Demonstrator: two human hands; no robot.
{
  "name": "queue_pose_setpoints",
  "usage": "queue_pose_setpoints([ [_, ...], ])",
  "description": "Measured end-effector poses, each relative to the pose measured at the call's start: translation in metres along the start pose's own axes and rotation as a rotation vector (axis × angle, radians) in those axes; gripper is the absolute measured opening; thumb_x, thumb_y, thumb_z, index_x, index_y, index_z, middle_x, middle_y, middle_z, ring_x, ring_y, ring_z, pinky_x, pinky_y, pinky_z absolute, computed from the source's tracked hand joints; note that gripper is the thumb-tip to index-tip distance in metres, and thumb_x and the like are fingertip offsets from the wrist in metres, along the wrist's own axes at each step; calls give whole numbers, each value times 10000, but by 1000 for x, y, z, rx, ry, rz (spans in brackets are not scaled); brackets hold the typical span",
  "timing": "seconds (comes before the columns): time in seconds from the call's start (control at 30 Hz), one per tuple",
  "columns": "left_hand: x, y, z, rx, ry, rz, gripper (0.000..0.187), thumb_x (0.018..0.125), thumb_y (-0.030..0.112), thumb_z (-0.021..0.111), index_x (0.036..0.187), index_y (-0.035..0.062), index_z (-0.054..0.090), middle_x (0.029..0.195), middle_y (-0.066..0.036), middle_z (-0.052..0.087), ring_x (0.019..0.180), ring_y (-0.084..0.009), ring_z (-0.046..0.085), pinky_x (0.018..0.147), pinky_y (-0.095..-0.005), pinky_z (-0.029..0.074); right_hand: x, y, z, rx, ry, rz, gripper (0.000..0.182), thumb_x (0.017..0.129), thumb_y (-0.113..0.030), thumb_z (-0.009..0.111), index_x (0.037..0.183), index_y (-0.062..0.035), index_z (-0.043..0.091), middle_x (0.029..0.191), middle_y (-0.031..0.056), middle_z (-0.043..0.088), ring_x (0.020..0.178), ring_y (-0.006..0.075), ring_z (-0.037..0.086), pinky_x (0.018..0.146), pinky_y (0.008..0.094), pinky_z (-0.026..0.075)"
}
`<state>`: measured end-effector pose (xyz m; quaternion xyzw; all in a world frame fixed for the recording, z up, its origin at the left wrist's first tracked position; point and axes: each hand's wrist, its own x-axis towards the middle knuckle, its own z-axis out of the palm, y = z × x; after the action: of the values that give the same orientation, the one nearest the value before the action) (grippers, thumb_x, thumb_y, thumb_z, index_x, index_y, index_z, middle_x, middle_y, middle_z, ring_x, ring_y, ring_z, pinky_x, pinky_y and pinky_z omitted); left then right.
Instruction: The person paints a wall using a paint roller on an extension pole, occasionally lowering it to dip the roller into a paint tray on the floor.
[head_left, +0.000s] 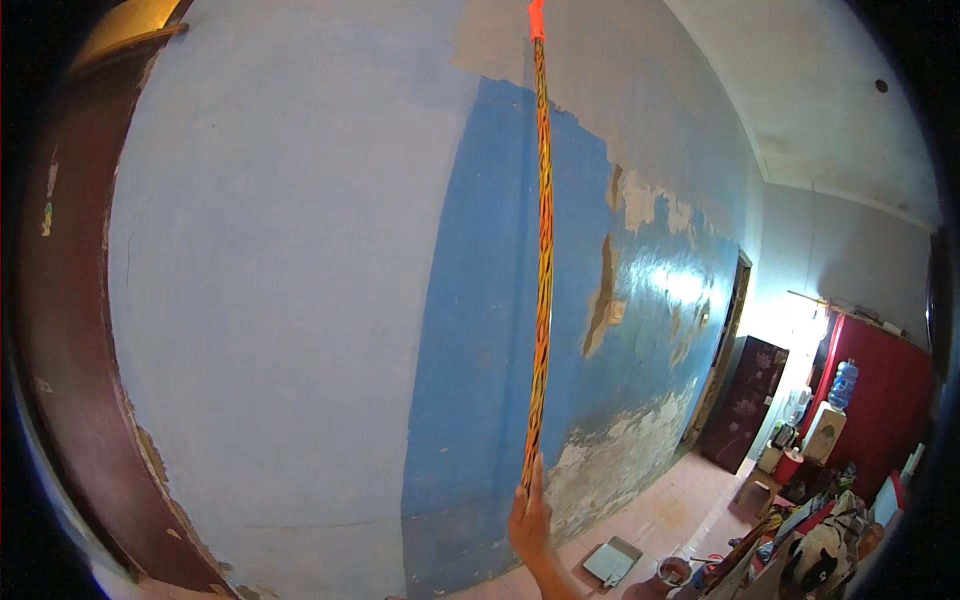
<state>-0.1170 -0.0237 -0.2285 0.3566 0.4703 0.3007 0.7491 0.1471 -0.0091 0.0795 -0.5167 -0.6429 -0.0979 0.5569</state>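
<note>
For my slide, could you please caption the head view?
A hand raises a long orange-and-black striped pole up a half-painted blue wall.

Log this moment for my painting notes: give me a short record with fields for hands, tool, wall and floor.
hand in view: one hand raised, gripping the lower end of a pole; which hand cannot be told
tool: long orange-and-black striped pole, upright, orange tip near the top edge
wall: wall pale blue on the left, darker blue on the right, with peeling patches
floor: paint tray lying by the wall
</note>
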Motion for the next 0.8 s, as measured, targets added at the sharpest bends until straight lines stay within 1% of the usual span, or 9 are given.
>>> queue_pose_setpoints([
  [0.07,15,13,9,-18,-33,11,476,965,344,564,1343,114,391,1139,-174,596,712,-330,704,567,-426,591,-44,24,8,13,-155,220,603,1042,-245,391,1528,26,157,1026,253,632,506,203,502,460,349,390],
  [0.13,26,38,24,-32,-134,43,500,961,354,572,1353,108,384,1163,-183,587,724,-331,706,572,-412,595,-87,46,21,41,-61,81,560,1043,-202,391,1518,31,205,971,235,655,489,187,492,450,342,381],
  [0.2,47,51,41,-64,-184,298,524,960,386,583,1360,110,387,1153,-168,585,733,-312,702,578,-400,594,-122,56,31,50,-27,129,572,1017,-181,413,1536,-58,207,1231,318,563,887,470,609,698,487,489],
  [0.27,64,77,58,-118,-317,345,508,966,411,577,1358,133,412,1124,-155,586,747,-278,693,595,-392,588,-178,109,55,31,-1,45,562,1022,-196,421,1530,-58,223,1186,322,580,844,463,607,684,505,484],
  [0.33,19,130,105,-97,-312,433,444,995,413,537,1312,112,456,1035,-122,597,786,-231,662,675,-367,562,-224,126,61,-16,-284,385,544,1026,-201,424,1515,-41,247,1128,328,597,838,470,603,689,512,485],
  [0.53,-45,207,185,328,-229,546,639,1012,481,469,1466,53,329,1216,-153,570,1158,-226,567,926,-403,490,-267,121,52,106,-134,243,539,1026,-212,432,1502,-24,263,1099,335,604,876,467,609,707,507,496],
  [0.67,-36,195,205,391,-154,596,643,1022,478,445,1469,35,313,1225,-154,569,1137,-237,580,914,-388,487,-258,121,48,117,-176,265,539,1027,-214,433,1502,-23,264,1105,333,604,879,464,613,708,504,498],
  [0.77,-24,178,215,353,-383,669,667,1026,490,420,1479,21,282,1239,-163,563,1164,-250,565,944,-375,474,-255,122,44,129,-192,276,540,1027,-215,433,1502,-23,264,1110,331,604,881,461,615,709,503,499],
  [0.8,-34,171,225,230,-368,703,513,1025,417,461,1369,45,383,1100,-127,585,994,-222,597,848,-356,496,-254,123,43,132,-197,275,540,1027,-215,433,1502,-23,264,1111,330,604,882,460,616,709,502,499],
])
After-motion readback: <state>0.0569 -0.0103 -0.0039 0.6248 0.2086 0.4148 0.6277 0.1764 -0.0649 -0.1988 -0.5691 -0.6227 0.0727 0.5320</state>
